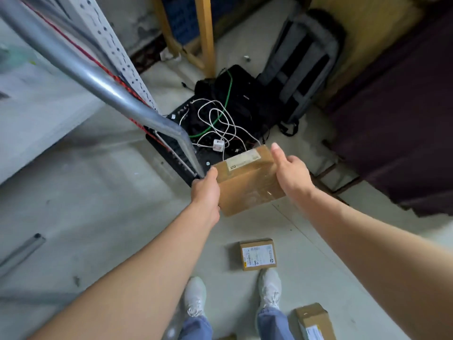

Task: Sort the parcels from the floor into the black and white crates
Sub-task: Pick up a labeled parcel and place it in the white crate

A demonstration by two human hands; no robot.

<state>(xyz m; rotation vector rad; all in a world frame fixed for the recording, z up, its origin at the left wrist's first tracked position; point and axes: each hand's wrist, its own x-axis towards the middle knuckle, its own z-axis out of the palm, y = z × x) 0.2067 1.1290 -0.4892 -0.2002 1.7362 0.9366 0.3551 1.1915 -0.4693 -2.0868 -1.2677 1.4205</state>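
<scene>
Your arms (152, 266) are reaching forward, left hand (206, 190) and right hand (293, 174) both gripping the cardboard parcel (247, 185) by its sides. Just beyond them, seemingly the black crate (166, 153) is holding loose white cables (215, 114). The parcel risks snagging there, or clipping the metal tube (110, 87) beside your left hand.

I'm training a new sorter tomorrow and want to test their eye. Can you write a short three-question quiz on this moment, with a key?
1. True or false: the left hand and the right hand both hold the cardboard parcel.
2. What lies in the black crate? A) tangled cables B) bottles C) folded clothes
3. Fill in: the small labelled parcel on the floor lies just ahead of the person's ____ shoe.

Key: 1 true; 2 A; 3 right.
</scene>
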